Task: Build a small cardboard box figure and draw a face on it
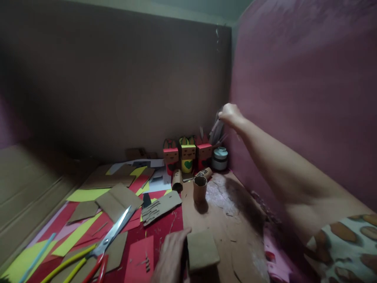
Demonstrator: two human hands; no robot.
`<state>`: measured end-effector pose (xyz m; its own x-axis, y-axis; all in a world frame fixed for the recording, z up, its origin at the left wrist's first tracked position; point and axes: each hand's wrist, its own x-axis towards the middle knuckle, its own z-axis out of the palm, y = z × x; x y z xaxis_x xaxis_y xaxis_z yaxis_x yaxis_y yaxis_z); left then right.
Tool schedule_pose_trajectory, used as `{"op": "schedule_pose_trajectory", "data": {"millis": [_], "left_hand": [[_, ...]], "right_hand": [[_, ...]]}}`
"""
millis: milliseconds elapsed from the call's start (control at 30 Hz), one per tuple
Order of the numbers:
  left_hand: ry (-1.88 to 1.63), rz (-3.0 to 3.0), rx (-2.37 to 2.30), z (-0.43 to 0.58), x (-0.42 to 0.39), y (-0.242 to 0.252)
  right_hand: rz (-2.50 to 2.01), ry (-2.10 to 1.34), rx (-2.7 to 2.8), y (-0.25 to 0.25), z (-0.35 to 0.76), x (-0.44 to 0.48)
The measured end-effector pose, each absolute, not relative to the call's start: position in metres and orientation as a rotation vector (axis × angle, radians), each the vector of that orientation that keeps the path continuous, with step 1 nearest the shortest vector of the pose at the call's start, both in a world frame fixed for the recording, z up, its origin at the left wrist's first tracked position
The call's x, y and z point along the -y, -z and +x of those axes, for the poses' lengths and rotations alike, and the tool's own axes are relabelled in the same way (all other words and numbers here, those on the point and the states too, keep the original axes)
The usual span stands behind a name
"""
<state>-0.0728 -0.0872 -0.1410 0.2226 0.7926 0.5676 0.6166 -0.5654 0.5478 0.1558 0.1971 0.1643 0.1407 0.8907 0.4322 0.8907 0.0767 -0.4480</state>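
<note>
My right hand reaches far forward to the back right corner, closed around several thin stick-like things that stand above a small white jar; what they are is blurred. My left hand rests low at the front, fingers against a flat brown cardboard block. An upright cardboard tube stands in the middle of the floor. Behind it three decorated tube figures line the back wall.
Red-handled scissors lie open at the left front among red, yellow and brown paper pieces. A cut cardboard strip lies near the tube. Cardboard walls close the back and left; a pink wall stands right.
</note>
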Motion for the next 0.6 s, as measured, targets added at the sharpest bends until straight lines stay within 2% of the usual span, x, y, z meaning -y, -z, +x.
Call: {"op": "schedule_pose_trajectory", "data": {"millis": [100, 233, 433, 500, 600], "left_hand": [[-1.309, 2.256, -1.349, -0.065, 0.089, 0.132], [-1.323, 2.049, -1.429, -0.063, 0.096, 0.106], [-1.58, 1.721, -1.399, -0.094, 0.097, 0.049], [-1.637, 1.642, -1.351, -0.104, 0.094, 0.039], [-1.628, 1.554, -1.157, -0.107, 0.096, 0.032]], "right_hand": [[-1.588, -0.113, 1.663, -0.178, 0.157, -0.166], [-1.296, -0.381, 1.707, -0.171, 0.142, -0.11], [-1.06, -0.825, 1.784, -0.132, 0.118, -0.026], [-0.92, -1.09, 1.768, -0.116, 0.114, -0.006], [-0.885, -1.277, 1.755, -0.089, 0.11, 0.017]]}}
